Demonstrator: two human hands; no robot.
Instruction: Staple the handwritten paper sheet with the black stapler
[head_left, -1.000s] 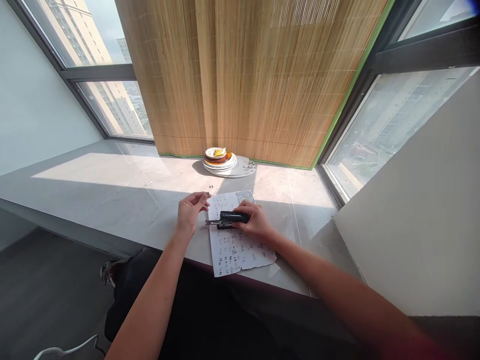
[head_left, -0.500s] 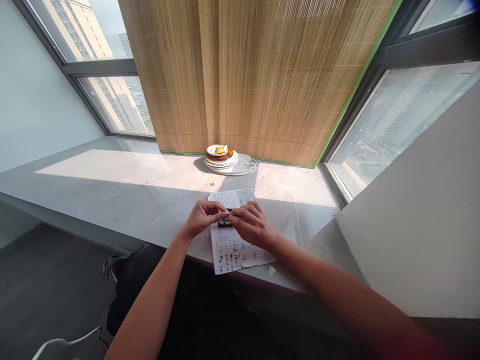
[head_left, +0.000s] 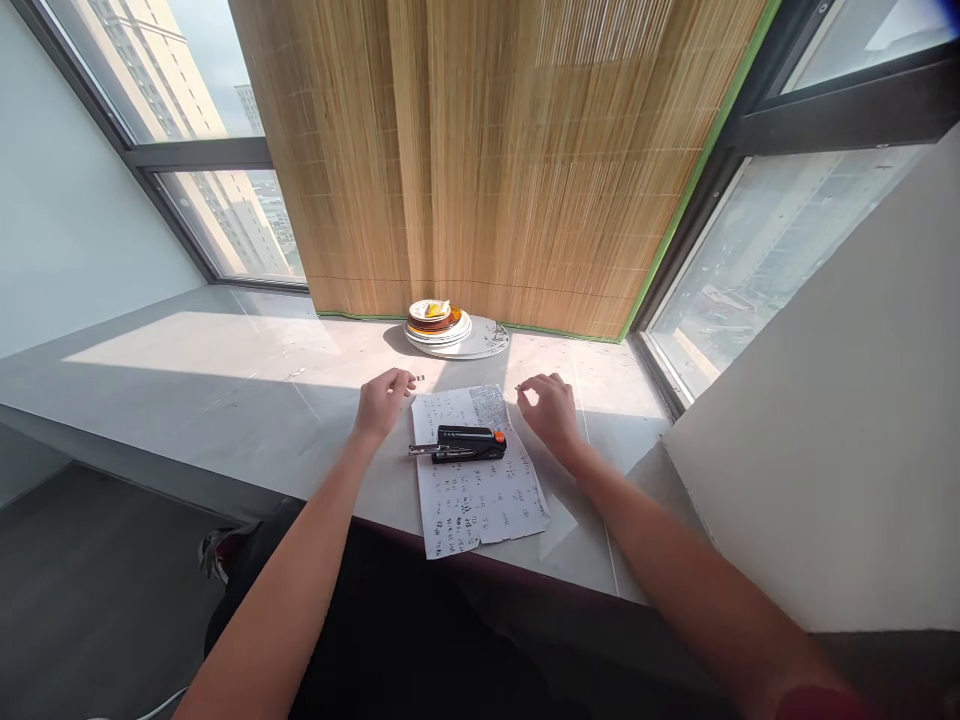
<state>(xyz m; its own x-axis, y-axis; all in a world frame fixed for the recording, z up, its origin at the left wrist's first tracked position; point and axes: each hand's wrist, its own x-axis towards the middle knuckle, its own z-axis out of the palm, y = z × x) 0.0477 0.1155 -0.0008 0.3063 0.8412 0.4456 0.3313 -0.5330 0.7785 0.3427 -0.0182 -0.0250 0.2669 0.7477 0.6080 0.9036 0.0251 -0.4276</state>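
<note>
So we've got the black stapler (head_left: 459, 444) lying flat on the sheet of paper (head_left: 480, 480), right between both hands, and neither hand is on it. Its long axis runs left to right across the table (head_left: 225, 400): the orange end points right and the metal tray sticks out to the left, over the paper's left edge.

Our left hand (head_left: 381, 400) sits just beyond and to the left of the stapler, fingers curled loosely toward a small strip of staples (head_left: 420, 378) lying on the table by the fingertips. Can't really tell if it's touching the strip or just next to it, it's too small. Our right hand (head_left: 549, 408) hovers off the far right corner of the paper, thumb and forefinger pinched together on something tiny, maybe a staple, too small to say for sure.

Distance-wise it's pretty even, and from both hands the stapler lies nearer to us and toward the middle. The left hand is on the side where the open tray pokes out; the right is on the orange end.

A stack of plates (head_left: 446, 325) sits further back by the bamboo blind (head_left: 487, 150).
</note>
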